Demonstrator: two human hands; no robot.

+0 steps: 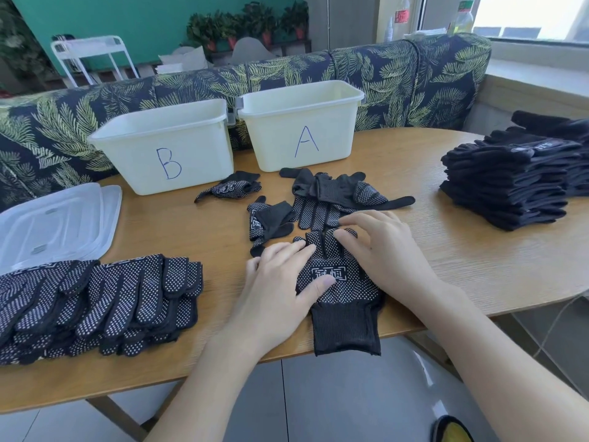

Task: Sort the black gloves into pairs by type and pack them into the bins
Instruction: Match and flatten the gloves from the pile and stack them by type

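Two bare hands rest on a dotted black glove [341,282] lying flat at the near edge of a wooden table [462,250]. The left hand [280,282] lies with straight fingers across the glove's palm, thumb on the printed logo; the right hand [379,247] presses relaxed fingertips on the glove's fingers. Neither hand curls around anything. The glove's long axis runs near to far: its plain knit cuff hangs over the table's near edge and its fingers point away, toward the bins. Pale floor tiles show below the table.

To the left sits a stack of dotted gloves [95,304], fingers pointing away and right. Behind it lie clear plastic lids [54,224]. Just beyond the hands are loose dotted gloves [334,199], some crumpled or folded. On the right stands a tall stack of plain black gloves [510,183].

Farther back, two cream bins stand side by side: bin B [165,148] on the left, bin A [302,126] on the right. What shows of their insides looks bare. Behind them runs a leaf-patterned sofa back [398,74], then a green wall, potted plants [248,25], a white cart [92,55] and a bright window [529,17].
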